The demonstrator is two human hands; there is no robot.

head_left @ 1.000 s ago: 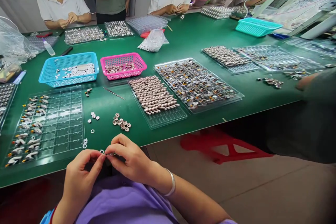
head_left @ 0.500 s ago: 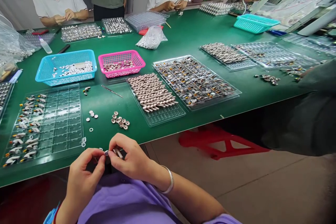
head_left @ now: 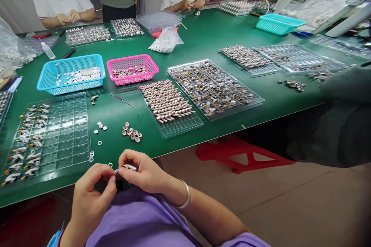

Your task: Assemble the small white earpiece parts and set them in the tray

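Observation:
In front of my lap, my left hand point(head_left: 94, 191) pinches a small round metallic piece point(head_left: 116, 172) between thumb and forefinger. My right hand point(head_left: 142, 171) is closed on a pale metallic earbud housing point(head_left: 129, 167) whose stem shows inside the curled fingers. Both sets of fingertips meet at the round piece, and they hide most of it. Just beyond, at the table edge, lies a white ring point(head_left: 110, 164). Several round metallic caps point(head_left: 131, 132) and a few white discs point(head_left: 100, 125) are loose on the green table point(head_left: 116, 114).
Left is a clear tray point(head_left: 68, 131) partly filled with wired earbud parts. Pink point(head_left: 132, 79) and blue point(head_left: 71, 87) baskets stand behind, near tweezers point(head_left: 123, 100). Trays of housings point(head_left: 166, 100) and wired parts point(head_left: 216, 88) lie right. Co-workers sit across; a red stool point(head_left: 243, 156) is below.
The view has shifted slightly. My right hand has turned a little, so the housing's stem now lies flatter. Both hands stay together at the small round piece.

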